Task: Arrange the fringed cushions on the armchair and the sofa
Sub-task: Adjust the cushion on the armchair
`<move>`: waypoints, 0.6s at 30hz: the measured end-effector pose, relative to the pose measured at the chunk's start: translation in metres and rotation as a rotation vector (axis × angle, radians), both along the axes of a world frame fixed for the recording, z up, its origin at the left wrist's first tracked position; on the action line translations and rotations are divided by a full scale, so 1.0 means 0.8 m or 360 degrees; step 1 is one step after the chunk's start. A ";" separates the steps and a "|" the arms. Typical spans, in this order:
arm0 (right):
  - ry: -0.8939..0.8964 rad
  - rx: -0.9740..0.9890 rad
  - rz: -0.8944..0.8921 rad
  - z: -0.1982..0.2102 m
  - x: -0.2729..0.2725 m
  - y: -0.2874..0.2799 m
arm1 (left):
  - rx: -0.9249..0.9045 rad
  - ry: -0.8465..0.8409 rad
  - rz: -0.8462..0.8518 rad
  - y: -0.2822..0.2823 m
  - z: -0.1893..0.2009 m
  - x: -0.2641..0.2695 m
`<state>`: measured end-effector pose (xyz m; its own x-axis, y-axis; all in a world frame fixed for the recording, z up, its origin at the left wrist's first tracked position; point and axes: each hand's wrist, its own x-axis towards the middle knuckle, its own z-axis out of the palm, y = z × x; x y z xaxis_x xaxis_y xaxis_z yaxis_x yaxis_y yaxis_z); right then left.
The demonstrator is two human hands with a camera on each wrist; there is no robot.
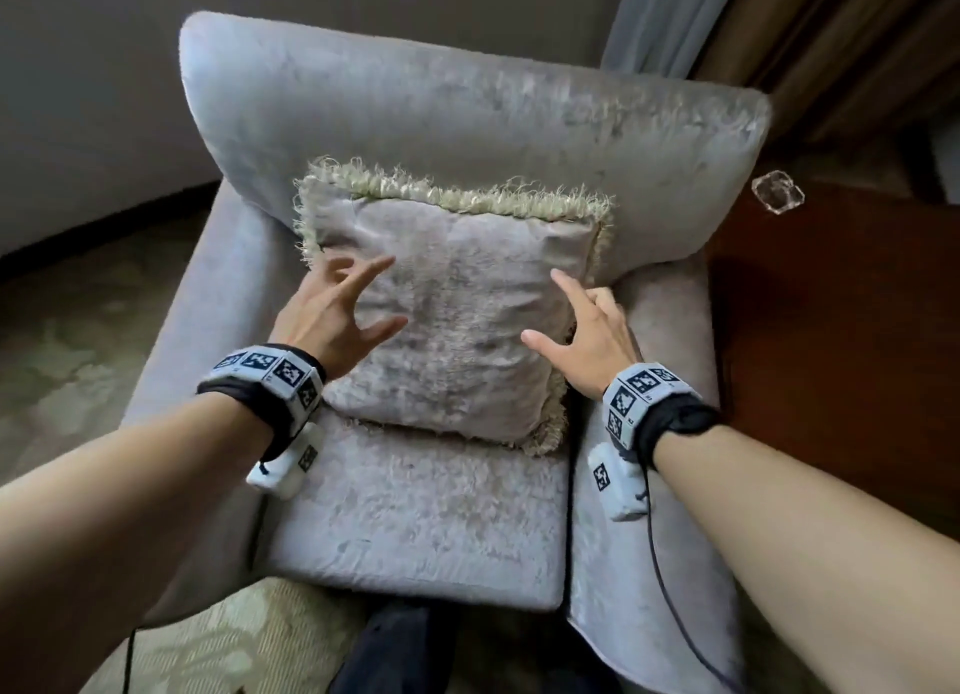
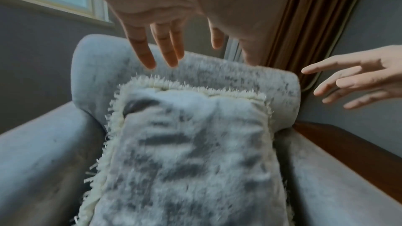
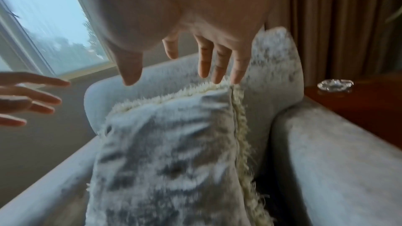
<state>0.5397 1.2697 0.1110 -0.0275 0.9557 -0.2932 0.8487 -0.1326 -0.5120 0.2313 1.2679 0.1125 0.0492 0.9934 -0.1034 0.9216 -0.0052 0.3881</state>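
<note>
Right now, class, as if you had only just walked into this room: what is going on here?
A person is setting a fringed cushion on a grey armchair. The cushion stands on the seat and leans against the backrest. Both hands are open with spread fingers, the left hand over its left side and the right hand at its right edge; neither grips it, and whether they touch it is unclear. A glass dish sits on the wooden side table to the right. No sofa is in view.
</note>
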 end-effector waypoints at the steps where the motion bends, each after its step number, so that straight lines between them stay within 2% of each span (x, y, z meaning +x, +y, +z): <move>1: 0.0025 -0.0017 -0.0024 -0.025 -0.011 0.004 | 0.0000 -0.0022 0.0025 0.011 -0.024 -0.009; 8: 0.0140 0.0039 -0.0308 -0.154 -0.045 0.034 | -0.0110 -0.0031 0.0155 0.066 -0.180 -0.093; 13: 0.0125 0.0086 -0.0425 -0.210 -0.058 0.072 | -0.0185 -0.0226 0.0131 0.116 -0.243 -0.109; 18: 0.0190 0.0133 -0.0547 -0.242 -0.056 0.098 | -0.0249 -0.0530 0.0180 0.149 -0.279 -0.105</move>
